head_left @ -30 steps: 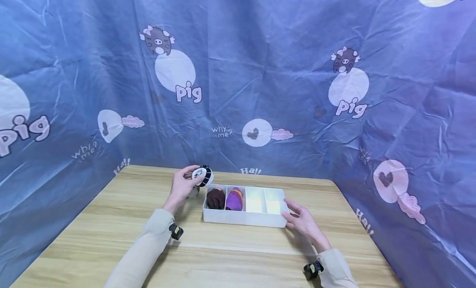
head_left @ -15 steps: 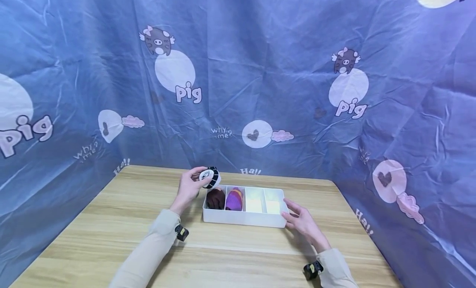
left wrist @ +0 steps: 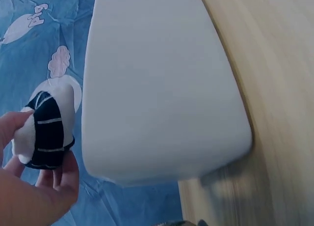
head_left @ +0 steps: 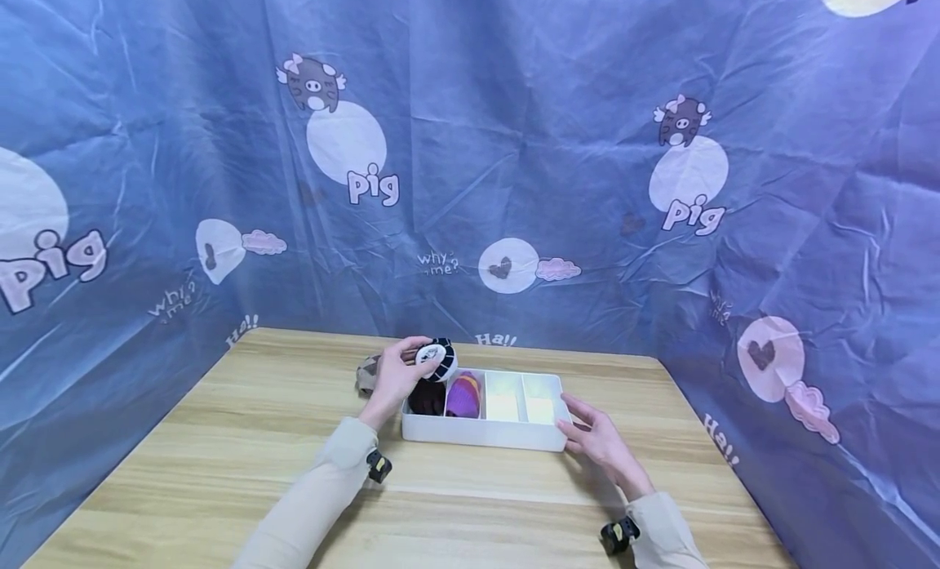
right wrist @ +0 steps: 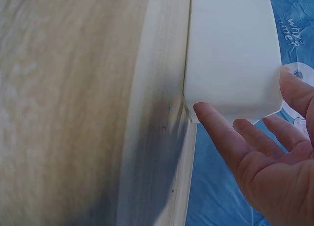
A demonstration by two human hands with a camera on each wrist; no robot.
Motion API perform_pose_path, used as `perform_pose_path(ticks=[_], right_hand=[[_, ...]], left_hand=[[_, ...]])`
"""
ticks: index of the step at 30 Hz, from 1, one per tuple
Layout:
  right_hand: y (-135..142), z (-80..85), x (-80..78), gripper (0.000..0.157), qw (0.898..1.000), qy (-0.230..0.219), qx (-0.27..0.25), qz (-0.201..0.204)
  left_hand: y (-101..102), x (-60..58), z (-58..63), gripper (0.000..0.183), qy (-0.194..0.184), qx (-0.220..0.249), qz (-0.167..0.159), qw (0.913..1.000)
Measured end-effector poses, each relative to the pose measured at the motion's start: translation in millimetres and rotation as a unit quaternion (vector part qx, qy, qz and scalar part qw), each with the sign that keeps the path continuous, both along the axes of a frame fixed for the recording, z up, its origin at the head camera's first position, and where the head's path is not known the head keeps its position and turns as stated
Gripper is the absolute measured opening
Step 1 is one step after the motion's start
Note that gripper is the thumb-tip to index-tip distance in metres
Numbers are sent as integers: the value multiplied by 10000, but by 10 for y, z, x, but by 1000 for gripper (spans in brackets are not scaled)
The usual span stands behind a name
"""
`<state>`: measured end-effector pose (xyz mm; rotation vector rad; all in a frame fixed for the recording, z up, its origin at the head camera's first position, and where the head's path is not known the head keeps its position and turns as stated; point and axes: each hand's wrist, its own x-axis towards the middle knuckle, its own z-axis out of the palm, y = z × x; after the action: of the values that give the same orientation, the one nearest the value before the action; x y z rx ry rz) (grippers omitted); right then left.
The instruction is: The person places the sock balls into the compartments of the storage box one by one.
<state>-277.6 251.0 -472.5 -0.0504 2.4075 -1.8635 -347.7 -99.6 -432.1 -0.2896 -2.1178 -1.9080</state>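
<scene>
My left hand (head_left: 400,381) holds a rolled black-and-white sock (left wrist: 48,130) between thumb and fingers, over the back left part of a white divided box (head_left: 481,432). In the head view this sock overlaps the leftmost compartment, where a dark brown rolled sock (head_left: 426,400) lies partly hidden. A purple rolled sock (head_left: 463,396) with an orange band sits in the compartment beside it. My right hand (head_left: 598,438) grips the box's right end, thumb at the front corner and fingers toward the back corner. In the right wrist view its fingertips rest against the box's end wall (right wrist: 233,54).
A grey-and-beige patterned bundle (head_left: 367,375) lies on the wooden table (head_left: 455,504) left of the box, partly behind my left hand. The blue printed curtain (head_left: 455,144) hangs along the table's back and side edges.
My left hand has carried the black-and-white sock to the right and slightly lower, over the box's left end. The grey-and-beige bundle shows more behind it. My right hand and the box stay put.
</scene>
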Motion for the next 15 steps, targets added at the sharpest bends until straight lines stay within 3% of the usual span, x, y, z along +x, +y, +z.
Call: perform_pose_path(ticks=[3, 9, 15], right_hand=[[8, 7, 26, 63, 10000, -2, -2, 27], [19, 19, 65, 63, 10000, -15, 5, 33], [20, 51, 107, 62, 10000, -26, 25, 35]], left_hand=[[59, 19, -9, 37, 41, 8, 54, 10000], [179, 41, -39, 36, 43, 37, -277, 9996], [315, 108, -13, 38, 100, -25, -326, 9994]])
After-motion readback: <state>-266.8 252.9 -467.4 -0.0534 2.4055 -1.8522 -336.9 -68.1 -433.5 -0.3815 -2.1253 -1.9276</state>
